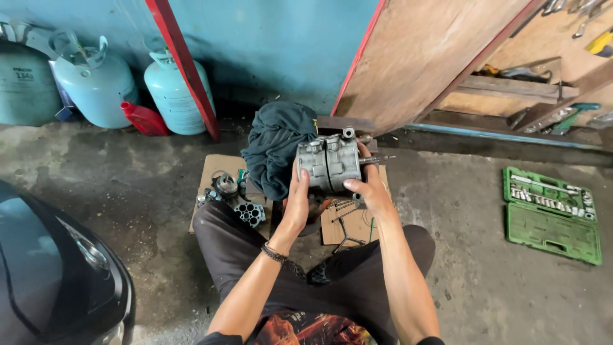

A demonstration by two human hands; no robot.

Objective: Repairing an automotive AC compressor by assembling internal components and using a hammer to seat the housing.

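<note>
Compressor (329,163): cast metal, likely heavy, rigid, maybe oily. Left hand (297,204) and right hand (370,188) clasp its body from both sides; best held there.

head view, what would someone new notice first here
First, the grey metal compressor held up at the centre between the left hand and right hand, with a dark cloth bunched just behind it. Next, the pale blue gas cylinders against the blue wall at upper left. Then the open green socket set on the concrete floor at right.
</note>
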